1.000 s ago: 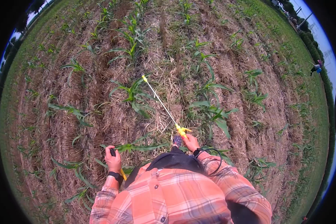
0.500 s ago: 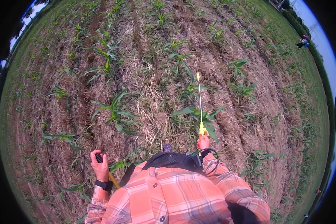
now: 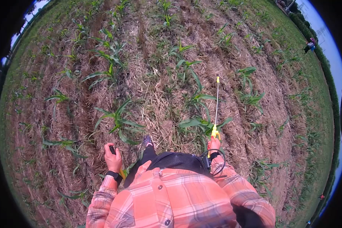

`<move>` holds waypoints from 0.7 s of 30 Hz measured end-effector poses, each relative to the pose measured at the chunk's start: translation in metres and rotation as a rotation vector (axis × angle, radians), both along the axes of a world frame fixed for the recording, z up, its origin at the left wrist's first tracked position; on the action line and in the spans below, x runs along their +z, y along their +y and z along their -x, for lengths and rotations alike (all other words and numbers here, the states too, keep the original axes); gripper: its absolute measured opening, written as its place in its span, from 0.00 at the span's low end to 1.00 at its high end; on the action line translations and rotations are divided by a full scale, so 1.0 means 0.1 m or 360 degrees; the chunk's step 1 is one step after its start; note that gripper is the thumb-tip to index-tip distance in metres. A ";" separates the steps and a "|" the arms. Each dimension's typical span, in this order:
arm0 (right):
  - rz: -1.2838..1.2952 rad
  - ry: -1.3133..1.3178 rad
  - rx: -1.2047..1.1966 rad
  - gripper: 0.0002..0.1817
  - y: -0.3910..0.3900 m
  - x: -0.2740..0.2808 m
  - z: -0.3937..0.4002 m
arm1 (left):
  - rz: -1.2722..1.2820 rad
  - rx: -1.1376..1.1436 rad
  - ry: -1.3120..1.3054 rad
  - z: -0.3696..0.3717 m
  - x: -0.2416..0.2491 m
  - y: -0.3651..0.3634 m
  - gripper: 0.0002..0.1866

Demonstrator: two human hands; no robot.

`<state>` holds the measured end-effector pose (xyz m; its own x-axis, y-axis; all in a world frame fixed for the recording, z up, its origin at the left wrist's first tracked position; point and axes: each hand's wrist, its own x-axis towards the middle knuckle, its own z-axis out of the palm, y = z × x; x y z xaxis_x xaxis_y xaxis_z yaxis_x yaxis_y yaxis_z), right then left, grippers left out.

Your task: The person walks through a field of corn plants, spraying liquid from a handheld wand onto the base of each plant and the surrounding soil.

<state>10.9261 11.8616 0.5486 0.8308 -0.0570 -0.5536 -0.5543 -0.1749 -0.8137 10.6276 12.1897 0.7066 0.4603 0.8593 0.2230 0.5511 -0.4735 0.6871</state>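
Observation:
My right hand [image 3: 214, 143] is closed around the grip of a spray wand [image 3: 216, 110], which has a yellow trigger handle, a thin metal tube and a yellow nozzle pointing forward. A black hose [image 3: 223, 164] loops beside that wrist. My left hand [image 3: 113, 159] is wrapped round the black ribbed grip of a lever [image 3: 112, 149]; a yellow part of it shows by the wrist. Leafy young corn plants stand around: one plant [image 3: 203, 123] is just left of the wand, another plant [image 3: 117, 117] ahead of my left hand. The nozzle is over straw-covered soil.
Rows of corn seedlings [image 3: 110, 70] run forward through dry straw [image 3: 155, 98]. More plants [image 3: 250, 98] grow to the right of the wand. My shoe [image 3: 147, 141] shows in front of my body. Another person [image 3: 311, 45] is far off at the upper right.
The wand has swung right, with its nozzle farther from the corn leaves. My left hand has moved right and up with the lever. My left foot has come forward into view.

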 end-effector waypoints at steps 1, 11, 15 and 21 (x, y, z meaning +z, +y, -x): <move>0.0079 -0.0016 0.0099 0.13 0.11 0.00 0.00 | 0.0202 0.0062 0.0065 -0.05 -0.03 0.10 0.12; 0.0204 -0.0081 0.0765 0.12 1.48 0.14 0.03 | 0.0257 0.0143 0.0160 -0.28 -0.46 1.15 0.11; 0.0313 -0.0348 0.1172 0.12 2.01 0.24 0.00 | 0.0329 0.0159 0.0131 -0.33 -0.40 1.42 0.11; 0.0445 -0.0603 0.1750 0.13 2.58 0.49 -0.10 | 0.0522 0.0177 -0.0257 -0.03 0.10 1.60 0.12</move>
